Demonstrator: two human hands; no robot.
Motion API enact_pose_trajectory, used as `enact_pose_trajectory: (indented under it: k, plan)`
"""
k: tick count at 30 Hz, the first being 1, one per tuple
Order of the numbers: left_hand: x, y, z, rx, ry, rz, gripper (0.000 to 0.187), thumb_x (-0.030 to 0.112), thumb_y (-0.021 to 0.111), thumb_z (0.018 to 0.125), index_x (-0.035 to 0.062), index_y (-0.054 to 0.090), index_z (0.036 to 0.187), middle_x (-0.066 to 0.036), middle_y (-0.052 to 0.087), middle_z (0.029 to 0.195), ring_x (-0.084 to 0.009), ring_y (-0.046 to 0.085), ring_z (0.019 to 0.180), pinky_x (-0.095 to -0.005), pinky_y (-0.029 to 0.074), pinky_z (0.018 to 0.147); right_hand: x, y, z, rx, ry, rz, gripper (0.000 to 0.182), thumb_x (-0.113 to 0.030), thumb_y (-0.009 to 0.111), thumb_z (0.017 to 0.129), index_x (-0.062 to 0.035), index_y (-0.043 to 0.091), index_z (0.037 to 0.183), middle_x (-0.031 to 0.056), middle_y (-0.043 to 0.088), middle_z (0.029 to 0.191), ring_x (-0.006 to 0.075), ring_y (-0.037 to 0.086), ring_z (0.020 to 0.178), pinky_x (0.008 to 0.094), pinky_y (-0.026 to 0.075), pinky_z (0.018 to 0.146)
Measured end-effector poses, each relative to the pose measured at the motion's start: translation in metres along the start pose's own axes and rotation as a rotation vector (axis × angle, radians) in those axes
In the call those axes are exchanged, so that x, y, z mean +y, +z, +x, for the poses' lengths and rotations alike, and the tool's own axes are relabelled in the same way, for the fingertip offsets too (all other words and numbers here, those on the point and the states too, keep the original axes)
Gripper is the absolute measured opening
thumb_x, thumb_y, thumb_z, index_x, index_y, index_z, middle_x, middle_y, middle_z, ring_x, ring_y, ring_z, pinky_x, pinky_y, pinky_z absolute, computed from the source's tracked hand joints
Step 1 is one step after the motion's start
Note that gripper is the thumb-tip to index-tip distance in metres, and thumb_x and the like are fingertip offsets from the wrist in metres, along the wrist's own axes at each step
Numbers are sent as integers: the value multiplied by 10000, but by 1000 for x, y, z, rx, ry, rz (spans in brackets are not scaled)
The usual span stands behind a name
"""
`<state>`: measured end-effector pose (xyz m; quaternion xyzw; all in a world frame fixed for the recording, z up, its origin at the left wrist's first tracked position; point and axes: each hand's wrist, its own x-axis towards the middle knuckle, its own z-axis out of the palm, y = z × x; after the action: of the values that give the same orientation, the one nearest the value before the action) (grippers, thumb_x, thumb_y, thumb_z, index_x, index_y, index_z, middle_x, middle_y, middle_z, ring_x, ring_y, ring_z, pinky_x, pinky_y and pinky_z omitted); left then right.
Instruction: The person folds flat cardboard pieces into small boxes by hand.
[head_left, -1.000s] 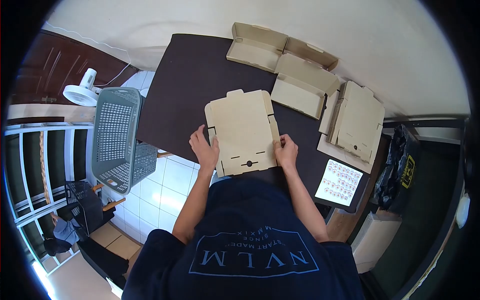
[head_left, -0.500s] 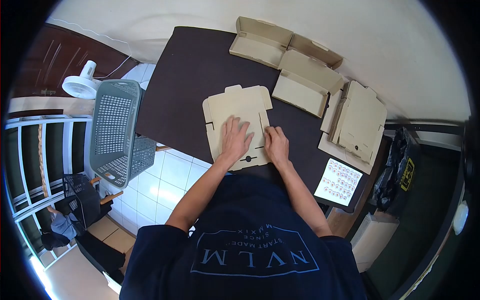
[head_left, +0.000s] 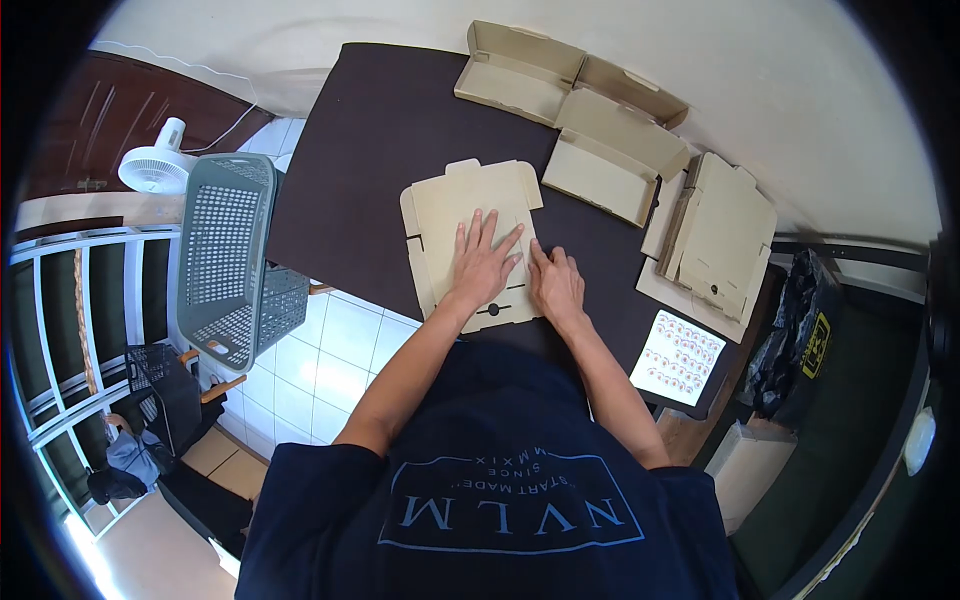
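A flat, unfolded cardboard box blank (head_left: pixel 450 205) lies on the dark tabletop in front of me, with slots and a small round black mark at its near end. My left hand (head_left: pixel 483 268) rests flat on the middle of the blank, its fingers spread. At the blank's right edge is my right hand (head_left: pixel 556 285), its index finger stretched out along the side flap and the other fingers bent but apart. Neither hand is wrapped round anything.
Open cardboard boxes (head_left: pixel 605 175) stand at the table's back right. Beside them lies a stack of flat cardboard (head_left: pixel 722 235), with a white printed sheet (head_left: pixel 678 357) nearer me. Left of the table are a grey basket (head_left: pixel 225 255) and a white fan (head_left: pixel 158 168).
My left hand has moved right across the blank, towards its right edge. My right hand has stayed by that edge, its index finger now straighter. The whole view has shifted slightly.
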<state>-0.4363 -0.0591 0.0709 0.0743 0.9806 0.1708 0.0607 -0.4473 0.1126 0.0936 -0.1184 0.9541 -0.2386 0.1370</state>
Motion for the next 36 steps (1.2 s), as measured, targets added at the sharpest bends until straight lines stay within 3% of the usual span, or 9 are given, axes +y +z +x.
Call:
enact_pose_trajectory:
  k: [11, 16, 22, 24, 28, 30, 31, 36]
  plan:
    - [-2, 3, -1, 12, 4, -1, 550, 410, 525, 1015, 323, 402, 1543, -203, 252, 1626, -425, 147, 1526, -599, 103, 1212, 7, -5, -66, -49, 63, -20, 376, -196, 581, 977, -115, 645, 1338, 173, 558, 980, 371, 576, 882, 500, 548, 730]
    - [-2, 2, -1, 17, 9, -2, 550, 402, 531, 1013, 327, 398, 1542, -207, 262, 1620, -430, 150, 1525, -597, 93, 1213, 18, -17, -77, -77, 29, 43, 355, -221, 660, 940, -98, 676, 1272, 166, 566, 970, 358, 593, 898, 479, 537, 754]
    - [-9, 6, -4, 100, 11, -203, 601, 360, 634, 963, 177, 440, 1502, -198, 295, 1606, -405, 159, 1530, -588, 94, 1215, 14, -14, -52, 124, 43, 183, 414, -301, 772, 846, 11, 663, 1095, 187, 606, 1044, 392, 628, 944, 485, 525, 829]
    - [-15, 6, -3, 101, 14, -278, 587, 351, 676, 937, 118, 483, 1440, -191, 309, 1600, -395, 169, 1530, -578, 97, 1219, 2, -10, -40, 116, 39, 167, 499, -302, 799, 813, 24, 614, 1142, 202, 609, 1064, 412, 616, 973, 490, 521, 841]
    - [-19, 2, -5, 98, 49, -215, 520, 363, 688, 924, 132, 547, 1367, -186, 327, 1592, -387, 199, 1520, -561, 125, 1219, -3, 6, -25, 103, 63, 112, 441, -170, 761, 819, -4, 540, 1163, 209, 608, 1049, 410, 600, 1006, 508, 512, 843]
    - [-20, -2, -6, 79, 80, -218, 501, 368, 692, 921, 149, 568, 1355, -179, 335, 1589, -383, 198, 1521, -564, 131, 1219, 12, 9, -20, 229, 147, 179, 383, -106, 731, 821, -8, 548, 1142, 202, 603, 1013, 402, 603, 972, 503, 507, 845]
    - [-22, -4, -6, 80, 76, -218, 501, 368, 692, 921, 149, 568, 1355, -179, 335, 1589, -383, 198, 1521, -564, 131, 1219, 13, -3, -17, 187, 250, 251, 380, -71, 727, 816, -16, 549, 1148, 194, 599, 986, 394, 608, 949, 489, 506, 848]
    - [-26, -10, -6, 11, 128, -165, 484, 399, 678, 924, 191, 582, 1349, -177, 345, 1582, -401, 188, 1519, -580, 140, 1213, 37, -25, -4, 116, 248, 223, 561, -62, 779, 770, -74, 533, 1274, 166, 606, 1030, 374, 625, 989, 467, 523, 852]
